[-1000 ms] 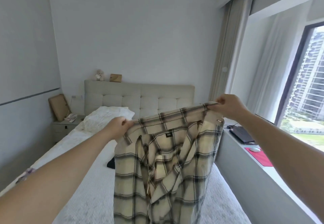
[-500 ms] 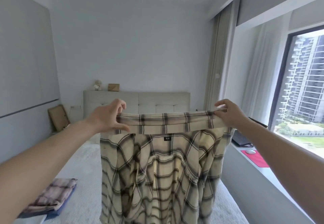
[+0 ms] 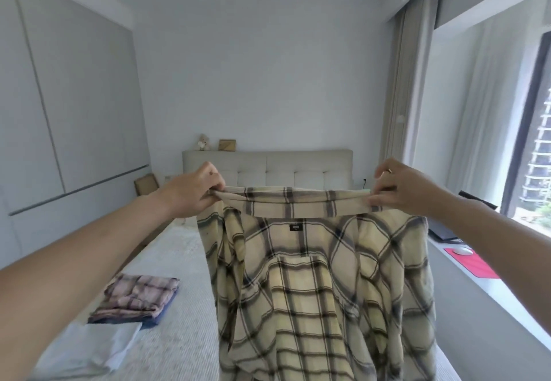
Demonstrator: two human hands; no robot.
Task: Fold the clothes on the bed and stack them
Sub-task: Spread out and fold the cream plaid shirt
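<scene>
A cream plaid shirt (image 3: 322, 291) with dark stripes hangs in the air over the bed (image 3: 179, 321), its collar stretched flat at the top. My left hand (image 3: 193, 195) pinches the collar's left end and my right hand (image 3: 399, 193) pinches its right end. A small black label shows just under the collar. On the bed to the left lies a folded pink plaid garment (image 3: 140, 297) on top of a dark blue one, with a folded pale blue piece (image 3: 89, 348) in front of it.
A padded headboard (image 3: 268, 169) stands at the far end, with a small plush toy (image 3: 203, 142) and a box on its ledge. On the right a windowsill holds a laptop (image 3: 444, 231), a red mat (image 3: 471, 264) and a mouse. Grey wall panels line the left side.
My hands have spread apart and pulled the collar straight and level. The shirt now hangs wider and flatter, and the view has tilted so the folded stack on the left shows.
</scene>
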